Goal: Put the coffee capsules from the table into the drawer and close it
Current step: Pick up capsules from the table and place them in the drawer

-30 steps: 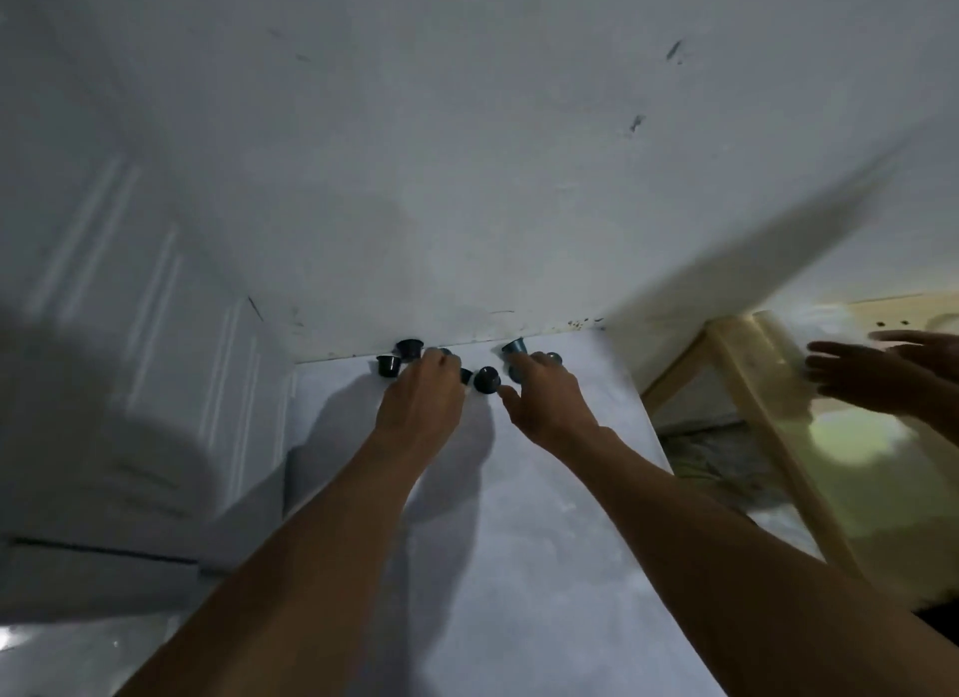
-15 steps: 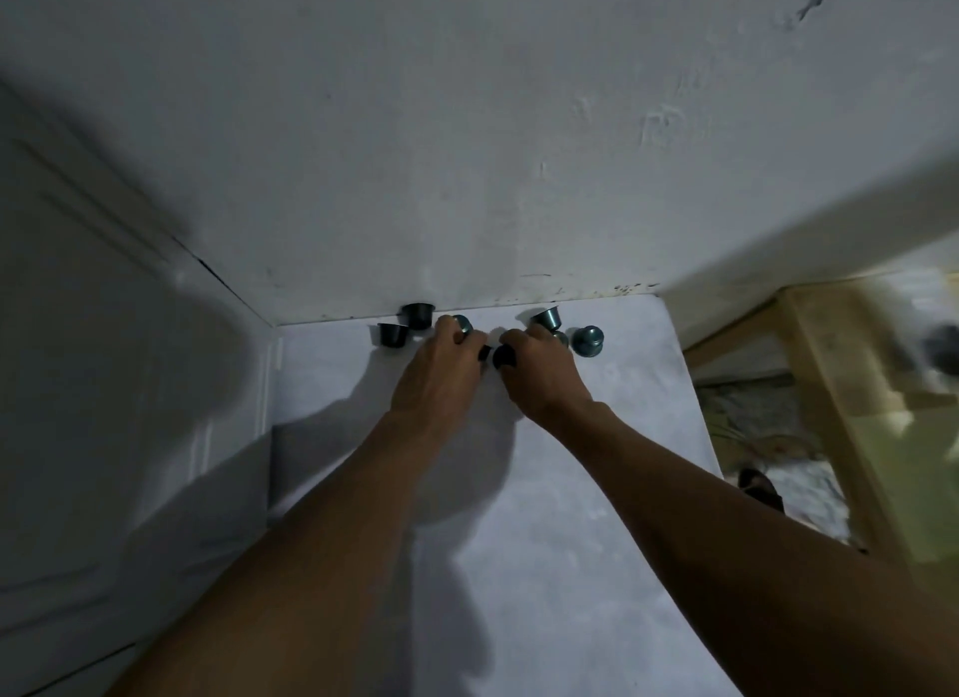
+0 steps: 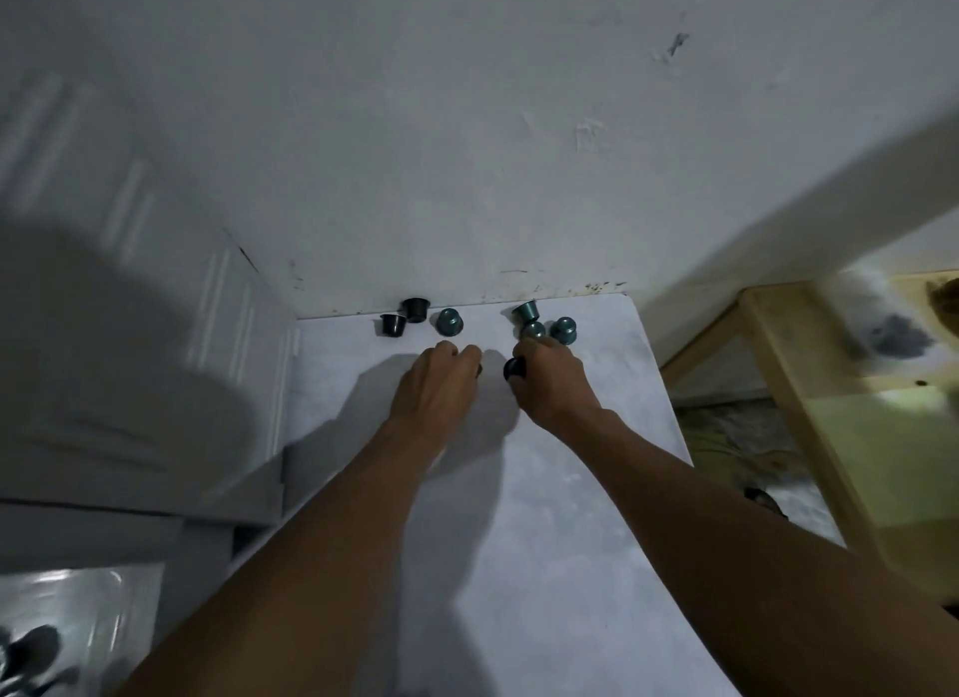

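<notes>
Several coffee capsules stand on the white table point(image 3: 571, 515) along the wall. Two are black point(image 3: 393, 325) point(image 3: 416, 310), one teal capsule point(image 3: 449, 322) stands alone, and three teal ones point(image 3: 526, 312) point(image 3: 534, 330) point(image 3: 563, 330) cluster at the right. My right hand point(image 3: 552, 390) grips a black capsule point(image 3: 515, 368) just in front of that cluster. My left hand point(image 3: 441, 385) has its fingers curled, and a dark sliver of a capsule point(image 3: 480, 369) shows at its fingertips. No drawer is in view.
A white wall point(image 3: 467, 151) rises right behind the capsules. A white panelled cabinet point(image 3: 155, 333) stands against the table's left side. A light wooden frame point(image 3: 778, 385) stands to the right, with floor clutter below it.
Both hands have drawn back from the wall toward me. The right hand has lifted a black capsule away from the row. The teal capsules stay in place.
</notes>
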`<action>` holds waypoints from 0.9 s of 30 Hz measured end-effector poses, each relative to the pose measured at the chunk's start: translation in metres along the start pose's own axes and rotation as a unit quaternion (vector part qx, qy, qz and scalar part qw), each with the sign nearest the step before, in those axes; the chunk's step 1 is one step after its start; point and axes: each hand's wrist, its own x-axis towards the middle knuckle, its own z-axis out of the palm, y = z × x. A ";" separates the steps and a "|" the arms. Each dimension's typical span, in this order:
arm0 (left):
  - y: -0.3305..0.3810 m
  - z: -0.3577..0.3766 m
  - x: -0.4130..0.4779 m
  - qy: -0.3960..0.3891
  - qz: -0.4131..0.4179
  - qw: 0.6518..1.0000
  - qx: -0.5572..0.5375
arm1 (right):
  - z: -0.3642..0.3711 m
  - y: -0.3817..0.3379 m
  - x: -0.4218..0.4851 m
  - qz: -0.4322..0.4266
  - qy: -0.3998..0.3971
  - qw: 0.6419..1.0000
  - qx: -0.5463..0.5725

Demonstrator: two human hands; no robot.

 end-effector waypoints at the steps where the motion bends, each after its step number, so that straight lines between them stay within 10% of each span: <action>1: 0.004 -0.003 -0.007 0.005 0.004 1.000 0.006 | -0.003 0.003 -0.008 -0.001 0.009 1.000 0.000; 27: 0.022 -0.071 -0.283 0.114 -0.174 0.975 -0.081 | -0.014 -0.068 -0.236 -0.159 0.027 0.985 0.061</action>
